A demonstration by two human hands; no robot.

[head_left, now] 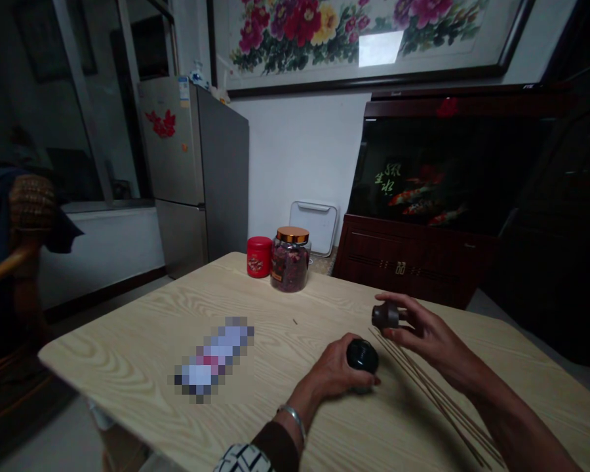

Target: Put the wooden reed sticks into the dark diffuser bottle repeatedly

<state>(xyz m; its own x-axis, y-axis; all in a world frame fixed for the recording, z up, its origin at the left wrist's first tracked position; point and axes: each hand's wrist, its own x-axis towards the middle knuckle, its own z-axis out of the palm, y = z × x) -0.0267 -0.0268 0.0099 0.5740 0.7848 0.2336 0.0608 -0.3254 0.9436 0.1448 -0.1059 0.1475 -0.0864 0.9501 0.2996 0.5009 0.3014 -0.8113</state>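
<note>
My left hand is wrapped round a small round black container that rests on the wooden table. My right hand is raised a little above the table, its fingers pinched on a small dark brown lid-like piece just above and to the right of the black container. A bundle of thin incense sticks lies on the table under my right forearm, running toward the near right edge. A silver bangle sits on my left wrist.
A glass jar with a copper lid and a red tin stand at the table's far edge. A blurred flat packet lies mid-table. A wooden chair is at left, a fridge and fish tank behind.
</note>
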